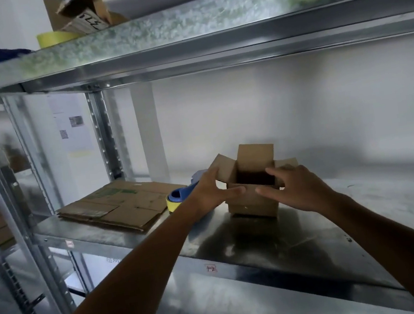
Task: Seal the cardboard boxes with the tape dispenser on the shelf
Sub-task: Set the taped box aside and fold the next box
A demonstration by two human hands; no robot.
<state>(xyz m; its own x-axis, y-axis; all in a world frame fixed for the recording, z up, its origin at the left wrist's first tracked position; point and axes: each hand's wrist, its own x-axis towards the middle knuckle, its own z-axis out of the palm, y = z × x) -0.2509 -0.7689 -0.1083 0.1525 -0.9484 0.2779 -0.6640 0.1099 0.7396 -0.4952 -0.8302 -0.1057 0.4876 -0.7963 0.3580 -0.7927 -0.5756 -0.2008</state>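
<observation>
Flaps [254, 156] standing open on the cardboard box [252, 205] at centre frame, left hand [212, 192] and right hand [295, 188] flanking it, fingers loose, clasping nothing, seemingly poised to fold them down; tape dispenser [177, 200] lying just left on the shelf [381, 200].

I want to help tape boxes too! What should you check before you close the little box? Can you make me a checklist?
1. Small box stands upright on the shelf: ok.
2. Flaps folded shut for taping: not ok, the back flap stands up and the side ones lean out.
3. Both hands at the box: ok, the left hand and right hand are open at its near edge.
4. Tape dispenser close by: ok, it lies just left of the box.
5. Inside of the box: cannot tell, too dark.
6. Tape end ready to pull: cannot tell, hidden behind the left hand.
</observation>
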